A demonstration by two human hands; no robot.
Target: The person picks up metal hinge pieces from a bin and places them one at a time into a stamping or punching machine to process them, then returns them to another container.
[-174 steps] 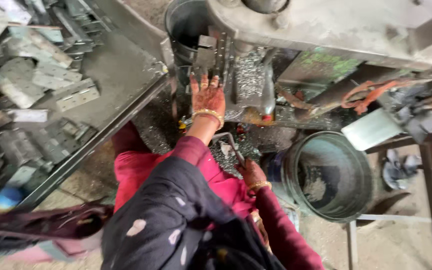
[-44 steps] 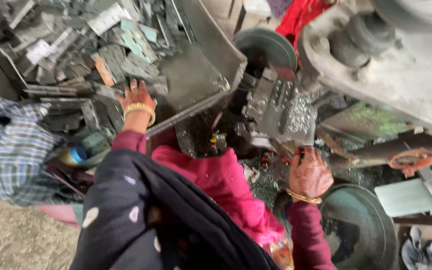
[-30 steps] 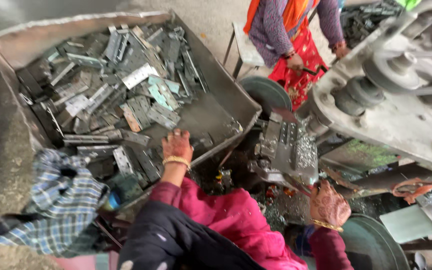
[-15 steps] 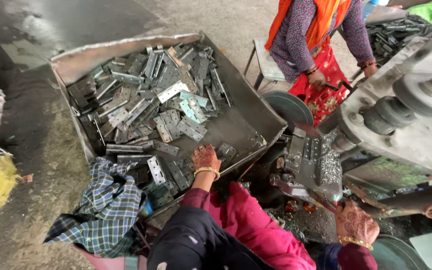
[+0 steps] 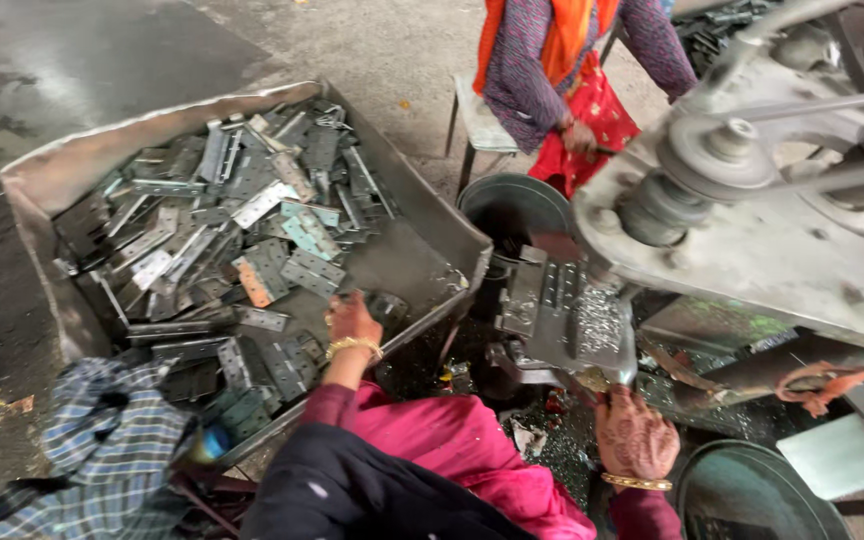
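While the left hand [image 5: 354,318] is reaching into the big metal tray [image 5: 422,215], its fingers are curling over a metal plate [image 5: 384,303] on the bare tray floor; can't tell if the grip is actually closing on it. Gold bangle sitting on that wrist.

Right hand [image 5: 635,435] is resting low by the press machine [image 5: 752,200], just under its perforated block [image 5: 562,310], fingers loosely bent, back of hand up. Can't tell whether it's holding anything. Second bangle on this wrist.

Counts: one tray, one press, two round metal bins, two of the person's own hands. Flat plates in the tray: dozens, too many to be counting exactly.

Plate heap [image 5: 222,230] is lying up and to the left of the left hand, close to it, well apart from the right hand. Most plates are grey, a few greenish, one rust-orange.

Containers: tray is holding the plate heap, piled toward its far and left sides, near-right corner mostly bare. Dark bin [image 5: 514,205] is standing between tray and press; contents not visible. Second bin [image 5: 752,490] is sitting just right of the right hand; inside looking dark, contents unclear.

Checked cloth [image 5: 92,450] is lying at the tray's near-left corner. Another person [image 5: 572,70] in orange and red is sitting on a stool behind the dark bin.
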